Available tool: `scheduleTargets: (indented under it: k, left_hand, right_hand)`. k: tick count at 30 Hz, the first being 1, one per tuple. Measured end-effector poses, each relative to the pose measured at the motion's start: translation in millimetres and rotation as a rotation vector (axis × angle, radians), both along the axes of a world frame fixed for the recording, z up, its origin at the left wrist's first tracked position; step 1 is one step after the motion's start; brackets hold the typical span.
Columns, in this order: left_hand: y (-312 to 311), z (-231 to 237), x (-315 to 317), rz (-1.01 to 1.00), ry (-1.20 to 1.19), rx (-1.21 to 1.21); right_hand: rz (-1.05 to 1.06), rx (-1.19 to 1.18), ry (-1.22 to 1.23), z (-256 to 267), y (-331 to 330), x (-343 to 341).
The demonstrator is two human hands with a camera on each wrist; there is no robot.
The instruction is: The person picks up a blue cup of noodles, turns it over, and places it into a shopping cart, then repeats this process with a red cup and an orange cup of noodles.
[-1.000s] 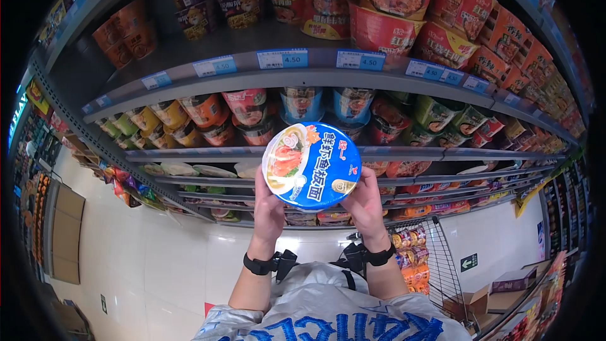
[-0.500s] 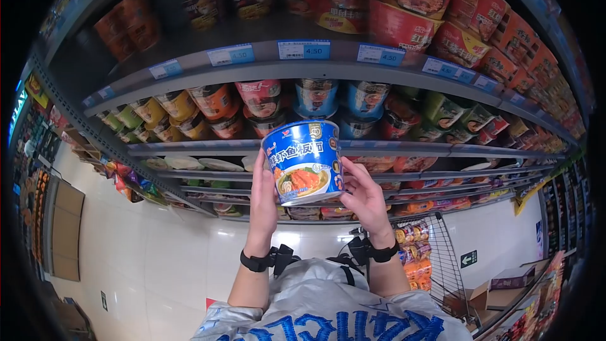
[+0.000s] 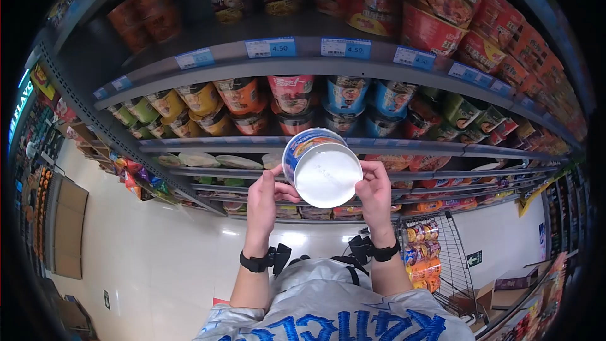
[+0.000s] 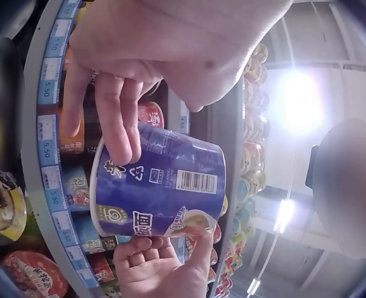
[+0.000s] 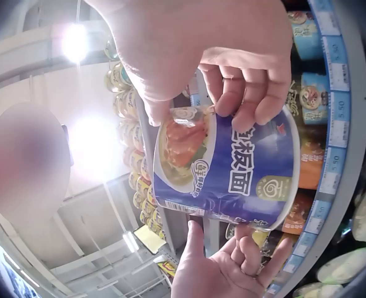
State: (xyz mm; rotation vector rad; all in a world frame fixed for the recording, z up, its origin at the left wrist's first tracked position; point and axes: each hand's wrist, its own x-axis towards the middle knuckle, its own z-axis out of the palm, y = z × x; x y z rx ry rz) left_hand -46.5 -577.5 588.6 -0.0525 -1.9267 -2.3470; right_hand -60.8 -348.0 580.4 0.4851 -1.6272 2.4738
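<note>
A blue instant noodle bowl (image 3: 328, 177) is tipped so that its white base faces the head camera. My right hand (image 3: 377, 199) pinches it, thumb at the base's edge and fingers along the side. On the other side, my left hand (image 3: 262, 202) has its fingers fairly straight, fingertips against the wall of the bowl. The left wrist view shows the bowl's barcode (image 4: 196, 181) and recycling mark near those fingertips. From the right wrist, the shrimp picture (image 5: 186, 146) and large white characters show.
Shelves of noodle bowls and cups stand in front, with price tags along the shelf edge (image 3: 271, 48). Blue cups (image 3: 346, 95) sit right behind the held bowl. A wire shopping cart (image 3: 451, 259) with noodle packs is at the right, near cardboard boxes (image 3: 514, 280).
The bowl has been turned from lid toward the camera, through its printed side, to its white base. The left hand's grip has loosened to fingertip contact. The view has shifted slightly left.
</note>
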Motion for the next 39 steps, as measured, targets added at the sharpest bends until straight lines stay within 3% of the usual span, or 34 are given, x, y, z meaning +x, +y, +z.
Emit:
scheduleTargets:
  k: [6,15,17,19,21,25,28,31,39]
  left_hand:
    - [9,-24,-15,-0.176,-0.086,-0.004]
    - [91,-40,-24,-0.441,-0.196,-0.038]
    - [114,-39,-25,-0.494,-0.175,-0.113]
    - [141,-37,-25,-0.539,-0.208,-0.111]
    - [169,-40,-24,-0.618,-0.225,-0.127]
    - [232,-50,-13,-0.845,-0.231,-0.169]
    - [288,-66,-3,-0.96,-0.274,-0.346]
    - [323,-91,-1,-1.043,-0.345,-0.343]
    - [410,-144,-1,-0.955,-0.391,-0.632]
  right_hand:
    - [-0.156,0.1,-0.001,-3,18,12]
    - [-0.428,0.333,-0.21,-47,93,51]
    - [-0.352,0.058,-0.36,-61,115,62]
    - [-0.368,-0.02,-0.381,-75,141,73]
    - [-0.289,-0.253,-0.442,-88,166,87]
    - [-0.418,-0.319,-0.546,-121,212,110]
    - [-0.442,-0.527,-0.603,-164,259,129]
    - [-0.424,-0.679,-0.628,-191,290,145]
    - [-0.349,-0.893,-0.762,-292,327,172]
